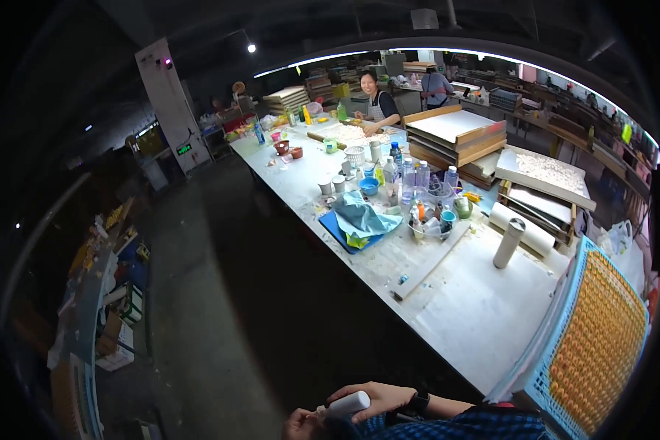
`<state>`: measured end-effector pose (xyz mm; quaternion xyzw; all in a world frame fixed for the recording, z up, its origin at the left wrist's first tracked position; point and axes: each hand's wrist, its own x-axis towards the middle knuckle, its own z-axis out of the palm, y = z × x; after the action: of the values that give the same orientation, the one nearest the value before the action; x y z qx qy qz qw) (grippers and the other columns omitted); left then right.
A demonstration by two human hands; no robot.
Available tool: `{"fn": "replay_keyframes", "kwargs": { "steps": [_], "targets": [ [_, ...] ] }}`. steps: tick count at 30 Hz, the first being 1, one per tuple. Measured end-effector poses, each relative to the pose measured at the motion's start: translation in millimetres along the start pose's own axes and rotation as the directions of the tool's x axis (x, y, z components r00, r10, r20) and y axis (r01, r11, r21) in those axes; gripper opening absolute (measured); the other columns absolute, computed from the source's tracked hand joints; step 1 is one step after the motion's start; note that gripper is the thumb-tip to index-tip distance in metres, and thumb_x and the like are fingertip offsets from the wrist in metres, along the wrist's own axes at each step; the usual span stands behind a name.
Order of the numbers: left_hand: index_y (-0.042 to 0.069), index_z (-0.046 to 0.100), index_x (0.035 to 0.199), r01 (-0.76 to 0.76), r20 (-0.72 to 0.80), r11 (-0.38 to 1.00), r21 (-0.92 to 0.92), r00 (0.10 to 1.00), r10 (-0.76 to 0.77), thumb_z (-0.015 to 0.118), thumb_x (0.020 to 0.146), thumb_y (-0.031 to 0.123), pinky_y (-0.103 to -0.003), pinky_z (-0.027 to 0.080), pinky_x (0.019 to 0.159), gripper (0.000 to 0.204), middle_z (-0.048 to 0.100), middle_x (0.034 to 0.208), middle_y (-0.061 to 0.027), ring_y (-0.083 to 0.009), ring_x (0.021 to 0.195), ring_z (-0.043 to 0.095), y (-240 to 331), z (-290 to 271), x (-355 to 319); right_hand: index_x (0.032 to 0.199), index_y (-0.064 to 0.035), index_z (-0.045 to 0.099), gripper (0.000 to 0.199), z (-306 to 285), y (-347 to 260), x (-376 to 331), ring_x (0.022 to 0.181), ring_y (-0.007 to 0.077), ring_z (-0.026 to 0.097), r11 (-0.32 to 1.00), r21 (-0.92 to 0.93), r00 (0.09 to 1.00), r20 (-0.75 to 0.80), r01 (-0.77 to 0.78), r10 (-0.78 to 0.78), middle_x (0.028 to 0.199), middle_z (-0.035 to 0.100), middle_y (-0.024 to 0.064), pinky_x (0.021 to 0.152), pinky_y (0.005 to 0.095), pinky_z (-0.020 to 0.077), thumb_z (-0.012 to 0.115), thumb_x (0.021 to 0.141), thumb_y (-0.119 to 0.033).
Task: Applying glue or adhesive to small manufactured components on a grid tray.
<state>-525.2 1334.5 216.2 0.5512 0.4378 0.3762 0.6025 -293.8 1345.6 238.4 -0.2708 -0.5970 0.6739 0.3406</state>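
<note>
**Two hands, one white cylinder at the edge of a crowded worktable**

Two hands meet low at the bottom of the head view, close to the wearer's body. The right hand (378,396), a dark watch on its wrist, lies with its fingers (359,390) curled over a small white cylinder (348,404), gripping it from above. The left hand (301,424) sits just beside and below, touching the cylinder's near end; whether its fingers are clenched or loose cannot be told, since the frame edge cuts them off. A blue plaid sleeve (447,427) runs off to the right of the fingers.

Beyond the fingers, up and to the right, stretches a long white worktable (462,308). Nearest on that side leans a blue plastic crate (565,345) packed with rows of small orange pieces. Farther out stand a white upright tube (509,243), a wooden strip (433,262) lying flat, and a blue mat (345,229) under a crumpled teal cloth (363,215). Past these crowd bottles and cups (411,180) and stacked wooden trays (458,136). At the far end, well apart from the hands, a person in an apron (378,103) works at the table. Left of the fingers lies a dark floor (220,293).
</note>
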Motion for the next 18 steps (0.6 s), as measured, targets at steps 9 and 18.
{"fn": "replay_keyframes", "kwargs": {
  "steps": [9, 18],
  "targets": [
    [0.002, 0.051, 0.073, 0.026, 0.007, 0.97, 0.242, 1.0, -0.029, 0.051, 0.085, 0.015, -0.026, 0.039, 0.054, 0.018, 0.051, 0.062, -0.0045, -0.0089, 0.059, 0.044, -2.0, -66.9, 187.8, 0.114, -0.0059, 0.05, 0.045, -117.9, 9.0, 136.4, 0.094, 0.0202, 0.057, 0.95, -0.246, 0.977, -0.145, -0.192, 0.159, 0.101, 0.059, 0.0107, 0.081, 0.0284, 0.0445, 0.061, 0.079, -0.032],
    [0.001, 0.056, 0.08, -0.102, 0.191, 0.98, 0.173, 0.979, 0.069, 0.058, 0.083, 0.019, -0.021, 0.045, 0.059, 0.018, 0.062, 0.074, -0.0053, -0.0055, 0.07, 0.055, 24.2, -190.0, 396.6, 0.11, -0.0052, 0.049, 0.045, -217.1, -7.2, 325.5, 0.092, 0.0204, 0.057, 0.944, -0.225, 0.95, -0.253, -0.243, 0.184, 0.101, 0.058, 0.0118, 0.081, 0.03, 0.0459, 0.066, 0.075, -0.029]
  ]
}}
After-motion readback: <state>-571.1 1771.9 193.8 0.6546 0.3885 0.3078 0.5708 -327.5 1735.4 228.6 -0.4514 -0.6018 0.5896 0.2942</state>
